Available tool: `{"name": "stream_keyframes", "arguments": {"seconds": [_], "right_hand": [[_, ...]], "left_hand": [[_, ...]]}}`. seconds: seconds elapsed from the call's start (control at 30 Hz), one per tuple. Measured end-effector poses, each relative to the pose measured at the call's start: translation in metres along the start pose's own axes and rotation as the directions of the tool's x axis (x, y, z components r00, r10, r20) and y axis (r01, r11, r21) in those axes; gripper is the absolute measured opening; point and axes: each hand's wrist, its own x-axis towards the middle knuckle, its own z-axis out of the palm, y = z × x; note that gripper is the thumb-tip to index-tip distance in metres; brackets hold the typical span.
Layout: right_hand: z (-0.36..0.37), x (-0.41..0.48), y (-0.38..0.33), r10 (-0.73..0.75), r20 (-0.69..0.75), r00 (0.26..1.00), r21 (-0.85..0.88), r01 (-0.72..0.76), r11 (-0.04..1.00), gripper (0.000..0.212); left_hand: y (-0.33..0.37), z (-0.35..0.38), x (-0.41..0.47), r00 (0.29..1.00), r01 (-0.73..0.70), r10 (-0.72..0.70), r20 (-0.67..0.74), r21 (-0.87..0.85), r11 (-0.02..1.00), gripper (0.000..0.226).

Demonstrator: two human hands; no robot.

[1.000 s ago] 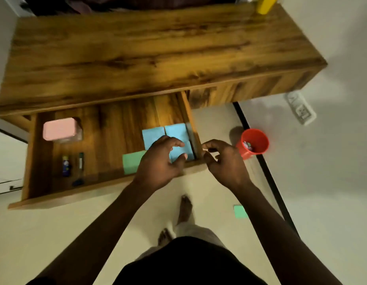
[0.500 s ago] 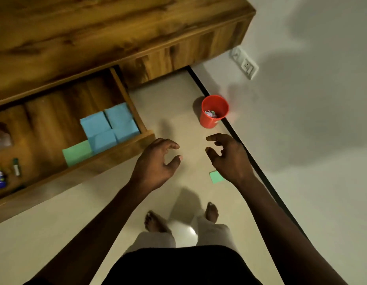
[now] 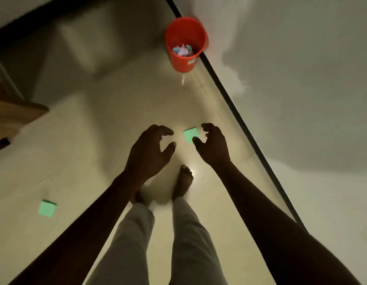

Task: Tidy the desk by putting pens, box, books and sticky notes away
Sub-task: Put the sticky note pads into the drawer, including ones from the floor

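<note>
A green sticky-note pad (image 3: 191, 135) lies on the pale floor, seen between my two hands. My right hand (image 3: 214, 145) hovers just right of it, fingers curled and apart, holding nothing. My left hand (image 3: 151, 150) hangs to the pad's left, also open and empty. A second green sticky-note pad (image 3: 47, 208) lies on the floor at the lower left, far from both hands.
A red bin (image 3: 185, 43) holding crumpled paper stands against the wall ahead. A black skirting line (image 3: 240, 120) runs diagonally along the wall on the right. The wooden drawer corner (image 3: 14, 114) juts in at the left edge. My bare feet (image 3: 183, 182) stand below my hands.
The view has swung down from the open drawer to the floor. Both hands left the drawer and now hang over the floor around a green pad; the bin looks nearer.
</note>
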Motion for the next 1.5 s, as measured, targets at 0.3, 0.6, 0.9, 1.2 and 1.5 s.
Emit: {"name": "stream_keyframes", "arguments": {"seconds": [0.3,0.6,0.9,1.2,1.5], "right_hand": [[0.116,0.145,0.159,0.2,0.145,0.969,-0.061,-0.193,0.979,0.08],[0.258,0.283,0.275,0.207,0.093,0.974,-0.156,-0.192,0.969,0.088],[0.335,0.322,0.329,0.304,-0.159,0.939,-0.258,-0.337,0.905,0.1],[0.319,0.307,0.336,0.376,-0.024,0.926,-0.233,-0.37,0.899,0.034],[0.251,0.181,0.207,0.178,0.039,0.983,0.156,-0.182,0.971,0.015]], "left_hand": [[-0.081,0.156,0.085,0.996,0.033,-0.035,0.083,0.025,0.999,0.036],[-0.207,0.269,0.146,0.992,-0.023,0.008,0.123,0.129,0.991,0.038],[-0.271,0.312,0.175,0.99,-0.028,0.011,0.139,0.122,0.992,0.035],[-0.267,0.286,0.165,0.993,-0.019,0.006,0.114,0.117,0.993,0.036],[-0.213,0.179,0.103,0.992,0.122,-0.121,-0.033,0.04,0.992,0.033]]}}
